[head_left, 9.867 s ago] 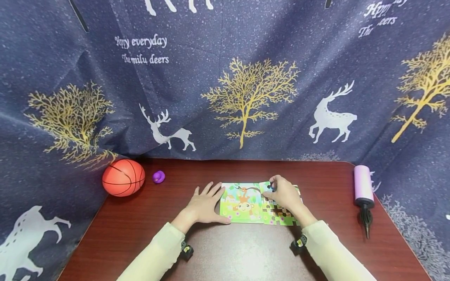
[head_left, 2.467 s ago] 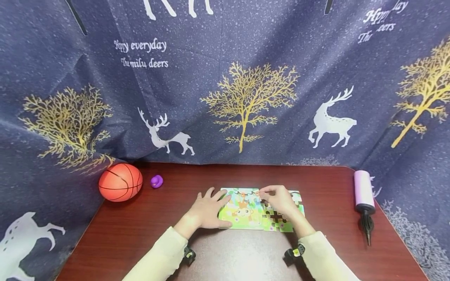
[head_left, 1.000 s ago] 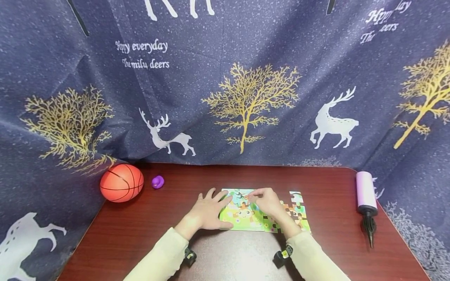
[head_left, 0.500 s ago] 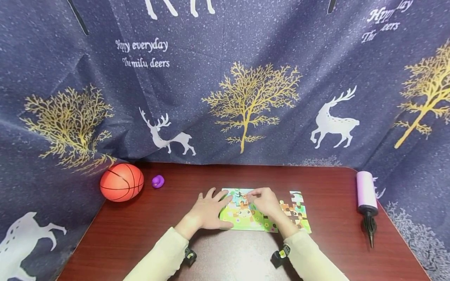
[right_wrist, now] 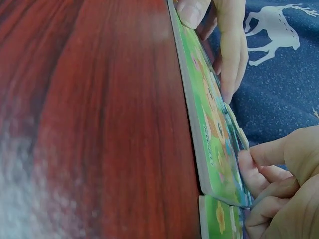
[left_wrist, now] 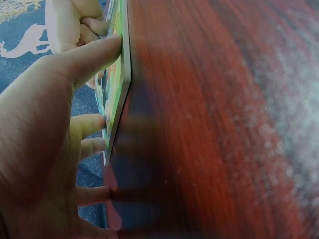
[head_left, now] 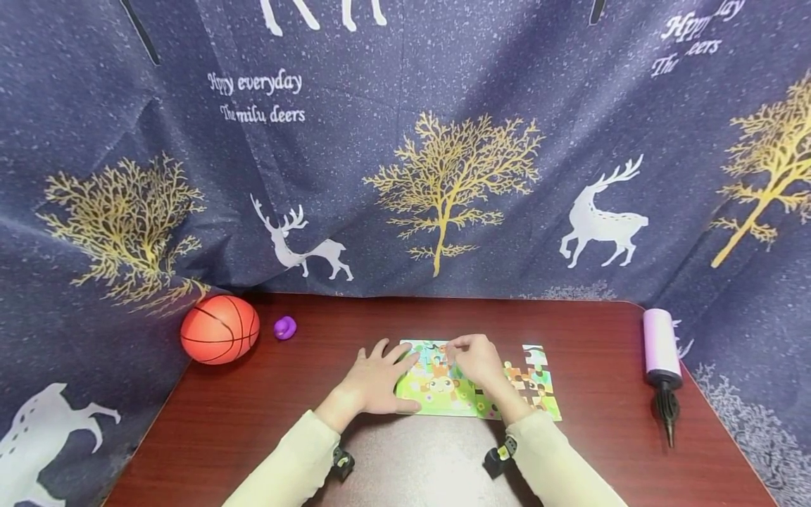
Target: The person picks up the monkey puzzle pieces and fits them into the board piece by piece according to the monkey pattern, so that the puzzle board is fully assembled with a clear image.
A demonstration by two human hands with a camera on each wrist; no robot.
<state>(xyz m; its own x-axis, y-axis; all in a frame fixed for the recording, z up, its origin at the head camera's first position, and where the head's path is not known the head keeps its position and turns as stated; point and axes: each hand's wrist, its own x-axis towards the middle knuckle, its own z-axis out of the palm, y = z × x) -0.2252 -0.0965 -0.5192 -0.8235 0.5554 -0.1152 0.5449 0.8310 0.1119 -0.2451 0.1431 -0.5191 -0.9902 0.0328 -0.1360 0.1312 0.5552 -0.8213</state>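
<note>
Thin piece pinched over monkey puzzle

We see the left hand spread, its thumb and some fingers on the puzzle's left side, while the right hand clamps the tilted piece between thumb and finger. The puzzle, a rectangular, thick-edged board, lies on the glossy, reddish, wood-grained counter; just right of it we find knobbed, interlocking pieces.

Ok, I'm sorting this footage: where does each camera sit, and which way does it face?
Head: on the person's head, facing forward and down at table, puzzle and cloth; sleeves, left hand and right hand show.
Left wrist: on that wrist, facing the puzzle's near edge; left hand large, right hand beyond.
Right wrist: on that wrist, facing the puzzle and piece pinched by the right fingers; left hand beyond.
Both wrist views share the puzzle.
</note>
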